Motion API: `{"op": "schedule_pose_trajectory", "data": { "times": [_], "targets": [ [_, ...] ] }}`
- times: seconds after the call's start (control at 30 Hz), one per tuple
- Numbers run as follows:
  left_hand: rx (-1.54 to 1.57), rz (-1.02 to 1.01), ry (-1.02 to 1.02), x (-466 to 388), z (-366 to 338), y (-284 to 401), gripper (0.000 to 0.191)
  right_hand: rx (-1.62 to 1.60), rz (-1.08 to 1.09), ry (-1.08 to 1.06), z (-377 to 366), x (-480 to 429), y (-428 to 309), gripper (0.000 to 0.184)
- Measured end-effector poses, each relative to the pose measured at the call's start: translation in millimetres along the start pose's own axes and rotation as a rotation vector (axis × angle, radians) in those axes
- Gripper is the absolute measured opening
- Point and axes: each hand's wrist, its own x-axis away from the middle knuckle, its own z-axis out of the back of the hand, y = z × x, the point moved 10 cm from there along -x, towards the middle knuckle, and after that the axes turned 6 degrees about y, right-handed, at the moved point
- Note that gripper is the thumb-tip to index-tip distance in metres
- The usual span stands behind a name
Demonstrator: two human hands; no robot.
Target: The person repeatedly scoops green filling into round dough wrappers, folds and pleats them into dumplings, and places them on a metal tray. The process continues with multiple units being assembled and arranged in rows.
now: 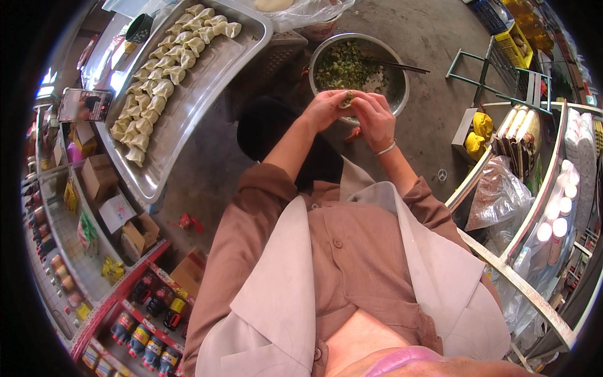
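Observation:
Between my two hands is a dumpling, its wrapper folded part-way around a green filling that still shows. My left hand pinches it from one side. From the other side my right hand grips it, a bracelet on that wrist. Both hands are over the near rim of a metal bowl of chopped green and yellow filling. A pair of chopsticks leans across the bowl's right rim. To the left, a large metal tray carries several rows of pleated dumplings.
A clear plastic bag lies at the top beside the tray. Shelves with bottles and cardboard boxes stand on the left. On the right are a white-edged rack, a green metal frame and a yellow crate.

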Motion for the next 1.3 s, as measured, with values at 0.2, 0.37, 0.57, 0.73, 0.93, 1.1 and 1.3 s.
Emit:
{"op": "schedule_pose_trajectory", "data": {
  "times": [0.2,0.37,0.57,0.73,0.93,1.1,1.3],
  "targets": [
    [-0.008,-0.050,-0.018,-3,-1,0,0.026,-0.114,-0.107,0.031,-3,3,14,0.013],
    [-0.037,-0.052,0.013,-1,0,2,0.026,-0.157,-0.284,0.014,-8,7,32,0.014],
    [0.037,-0.021,-0.001,2,-5,6,0.026,-0.198,-0.367,0.004,-7,6,40,0.014],
    [0.090,-0.007,-0.036,1,-6,5,0.027,-0.139,-0.274,0.006,-6,2,38,0.015],
    [-0.026,-0.026,-0.024,-2,-2,0,0.028,-0.108,-0.268,-0.008,-10,5,40,0.020],
    [-0.068,-0.044,-0.031,0,-5,2,0.028,-0.377,-0.564,-0.043,-23,14,60,0.033],
    [-0.044,-0.005,-0.029,3,-7,4,0.029,-0.466,-0.699,-0.113,-30,12,72,0.042]
  ]
}}
